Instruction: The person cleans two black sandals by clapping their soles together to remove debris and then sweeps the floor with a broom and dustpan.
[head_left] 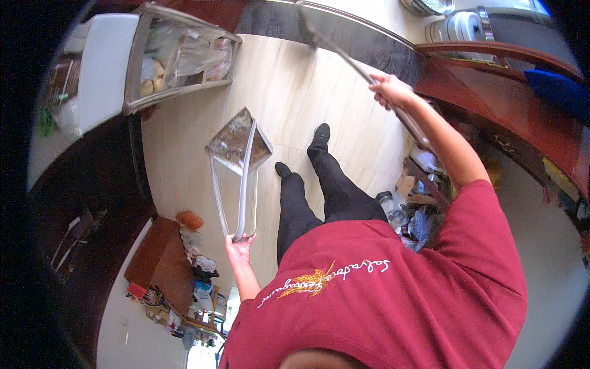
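Note:
My left hand [241, 245] is closed round the top of the tall wire handle of a metal dustpan [239, 140]. The dustpan's square pan hangs over the floor to the left of my feet, its inner face dull and stained brown. My right hand [392, 92] grips the pole of a long-handled broom [350, 63], raised at the right. The pole slants from beside my right forearm toward the far side. At its far end the broom's narrow grey head is blurred, near the dark strip along the floor's edge.
At the far left stands a wooden rack [178, 58] holding plastic bags. A reddish-brown counter [491, 92] runs along the right, with clutter and a clear jar [393, 209] below it. A brown cabinet [161, 261] stands at the near left. Pale tiled floor [270, 80] lies between.

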Tool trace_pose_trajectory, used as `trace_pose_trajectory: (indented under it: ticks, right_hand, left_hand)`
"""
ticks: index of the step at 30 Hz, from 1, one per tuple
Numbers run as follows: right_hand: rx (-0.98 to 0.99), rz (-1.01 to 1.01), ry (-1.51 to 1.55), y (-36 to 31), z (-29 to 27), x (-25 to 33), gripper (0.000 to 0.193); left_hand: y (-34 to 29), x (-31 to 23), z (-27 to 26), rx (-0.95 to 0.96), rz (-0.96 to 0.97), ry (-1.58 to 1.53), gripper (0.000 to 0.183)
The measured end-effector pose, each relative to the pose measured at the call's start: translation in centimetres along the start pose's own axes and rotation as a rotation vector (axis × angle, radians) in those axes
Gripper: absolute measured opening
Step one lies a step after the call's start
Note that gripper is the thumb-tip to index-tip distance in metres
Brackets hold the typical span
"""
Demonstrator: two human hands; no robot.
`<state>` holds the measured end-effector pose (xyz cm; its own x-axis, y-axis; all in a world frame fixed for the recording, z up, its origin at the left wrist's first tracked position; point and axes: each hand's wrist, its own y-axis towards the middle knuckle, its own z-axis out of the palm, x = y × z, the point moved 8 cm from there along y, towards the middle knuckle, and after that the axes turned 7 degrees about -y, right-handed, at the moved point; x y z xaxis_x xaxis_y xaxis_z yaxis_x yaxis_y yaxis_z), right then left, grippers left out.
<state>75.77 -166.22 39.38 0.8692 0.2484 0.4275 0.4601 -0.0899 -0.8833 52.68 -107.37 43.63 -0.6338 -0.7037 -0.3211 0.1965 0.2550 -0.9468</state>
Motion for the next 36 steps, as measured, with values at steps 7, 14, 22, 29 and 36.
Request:
trace_pose_trajectory:
  ticks: [7,14,22,29,36]
  right_hand:
    - [0.388,0.193,0.105,-8.6,7.7,-12.8,0.053]
    - [0.19,0.207,-0.026,-12.0,4.5,-18.7,0.041]
    - [-0.207,0.166,0.334,-11.3,-7.3,-13.4,0.056]
    - [-0.399,0.309,0.975,-16.5,7.3,-12.7,0.055]
    - [-0.524,0.627,1.598,-16.6,25.1,-7.7,0.032]
  left_hand:
    - [-4.3,-2.3,12.5,0.154,0.043,0.086,0.012]
    - [-10.7,-0.4,23.1,0.35,-0.108,-0.002,0.016]
    - [-4.9,3.7,35.6,0.424,-0.285,0.281,0.02]
    - [-2.2,0.0,47.0,0.567,-0.401,0.524,0.022]
    - [0.0,-5.6,52.1,0.68,-0.39,0.911,0.021]
